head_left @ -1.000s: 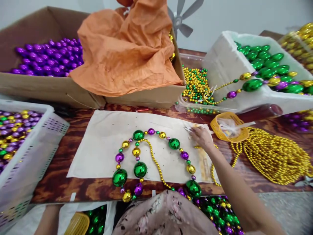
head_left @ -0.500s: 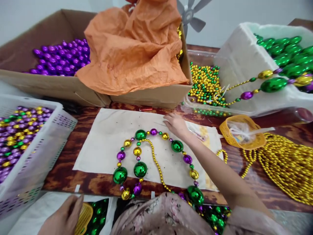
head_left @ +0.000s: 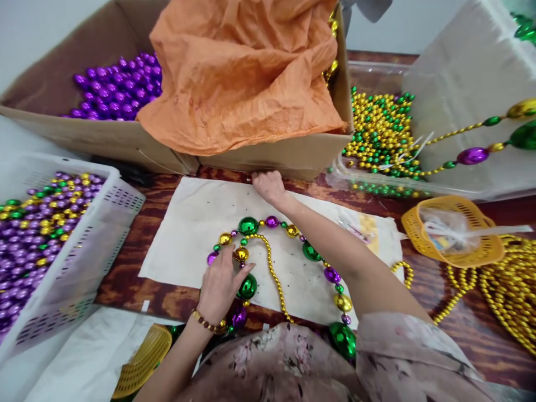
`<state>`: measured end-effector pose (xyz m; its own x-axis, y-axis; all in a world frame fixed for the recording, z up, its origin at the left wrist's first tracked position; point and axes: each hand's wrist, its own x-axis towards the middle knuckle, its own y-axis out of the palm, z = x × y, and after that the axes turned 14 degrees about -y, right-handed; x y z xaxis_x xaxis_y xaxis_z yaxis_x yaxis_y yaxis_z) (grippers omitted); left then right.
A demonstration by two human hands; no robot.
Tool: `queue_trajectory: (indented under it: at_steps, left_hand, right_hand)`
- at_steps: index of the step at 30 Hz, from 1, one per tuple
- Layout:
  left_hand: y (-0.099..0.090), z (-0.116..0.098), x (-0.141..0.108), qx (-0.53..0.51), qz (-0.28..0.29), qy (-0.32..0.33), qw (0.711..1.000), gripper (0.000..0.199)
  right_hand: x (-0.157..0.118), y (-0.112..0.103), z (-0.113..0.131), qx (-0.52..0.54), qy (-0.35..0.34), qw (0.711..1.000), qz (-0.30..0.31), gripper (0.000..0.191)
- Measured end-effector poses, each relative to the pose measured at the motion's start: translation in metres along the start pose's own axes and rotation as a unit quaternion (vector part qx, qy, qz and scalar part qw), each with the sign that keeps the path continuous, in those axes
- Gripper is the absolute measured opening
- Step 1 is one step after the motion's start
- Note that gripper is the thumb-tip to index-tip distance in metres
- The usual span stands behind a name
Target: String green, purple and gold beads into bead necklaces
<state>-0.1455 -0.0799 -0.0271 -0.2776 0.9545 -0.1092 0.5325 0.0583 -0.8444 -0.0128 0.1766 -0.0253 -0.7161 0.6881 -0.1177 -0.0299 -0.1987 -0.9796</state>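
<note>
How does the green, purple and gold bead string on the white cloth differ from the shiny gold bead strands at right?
The bead string mixes three colours; the gold bead strands are all gold. The string's beads vary in size; the strands' look uniformly small. Both are shiny.

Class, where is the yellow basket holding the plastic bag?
In the head view, the yellow basket is at right, beside the gold bead strands and right of the white cloth.

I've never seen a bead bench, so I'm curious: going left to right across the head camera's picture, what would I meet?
White crate → left hand → right hand → one purple necklace bead → heap of small gold and green beads → yellow basket
</note>
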Motion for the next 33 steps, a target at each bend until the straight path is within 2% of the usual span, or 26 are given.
queue_trajectory:
  at_steps: [4, 7, 10, 12, 16, 19, 22, 25, 29, 33]
  left_hand:
    - [0.007, -0.003, 0.007, 0.002, 0.030, -0.016, 0.999, 0.038]
    - [0.004, -0.008, 0.009, -0.068, 0.050, -0.033, 0.996, 0.028]
    - [-0.010, -0.008, 0.011, -0.164, 0.058, -0.047, 0.984, 0.034]
    - [-0.024, -0.007, 0.016, -0.209, 0.053, -0.049, 0.975, 0.036]
    - [-0.052, 0.001, 0.041, -0.272, 0.048, -0.042, 0.960, 0.035]
    - [-0.065, 0.009, 0.072, -0.325, 0.062, -0.046, 0.943, 0.039]
    - [-0.069, 0.018, 0.107, -0.375, 0.078, -0.048, 0.923, 0.043]
    - [-0.064, 0.027, 0.139, -0.410, 0.086, -0.044, 0.907, 0.045]
    - [-0.052, 0.035, 0.168, -0.432, 0.078, -0.030, 0.898, 0.041]
    - [-0.045, 0.037, 0.182, -0.427, 0.060, -0.015, 0.902, 0.040]
  right_hand:
    - [-0.014, -0.009, 0.006, 0.000, 0.000, 1.000, -0.024, 0.041]
    - [-0.035, -0.015, 0.012, 0.021, -0.020, 0.996, -0.083, 0.033]
    - [-0.053, -0.014, 0.016, 0.121, -0.102, 0.974, -0.164, 0.023]
    - [-0.059, -0.011, 0.018, 0.239, -0.156, 0.941, -0.181, 0.019]
    - [-0.055, -0.008, 0.023, 0.437, -0.189, 0.866, -0.151, 0.016]
    - [-0.041, -0.008, 0.026, 0.516, -0.214, 0.818, -0.136, 0.015]
    - [-0.023, -0.007, 0.026, 0.567, -0.205, 0.787, -0.127, 0.016]
    - [-0.005, -0.007, 0.020, 0.596, -0.190, 0.771, -0.120, 0.014]
    - [0.014, -0.011, 0.012, 0.604, -0.172, 0.771, -0.110, 0.008]
    - [0.029, -0.012, 0.006, 0.631, -0.175, 0.755, -0.032, 0.012]
